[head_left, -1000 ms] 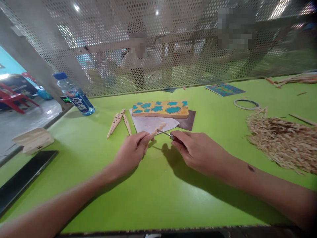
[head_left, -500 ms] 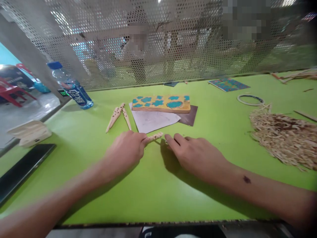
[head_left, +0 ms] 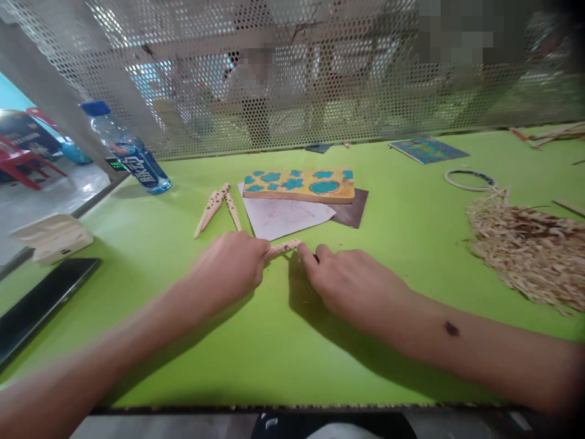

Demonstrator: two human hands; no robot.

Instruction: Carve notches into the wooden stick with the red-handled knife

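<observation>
A small pale carved wooden stick (head_left: 287,246) with notches lies between my hands, just above the green table. My left hand (head_left: 235,259) is closed round its left end. At its right end are the fingertips of my right hand (head_left: 340,273), which is closed; something dark shows between its thumb and finger, too small to name. Several similar carved sticks (head_left: 212,210) lie beyond my left hand. Past my hands, a yellow block with teal patches (head_left: 299,186) rests on white paper (head_left: 287,218) and a brown sheet (head_left: 351,210).
On the left are a tilted water bottle (head_left: 137,161), an open pale case (head_left: 52,236) and a black phone-like slab (head_left: 46,305). A pile of wood shavings (head_left: 530,256) and a tape ring (head_left: 470,180) lie right, on the green table (head_left: 256,360). A perforated screen (head_left: 292,91) stands behind.
The fingers of my right hand have come to the stick's right end. A thin metal tip seen earlier between hand and stick no longer shows. The view has shifted slightly.
</observation>
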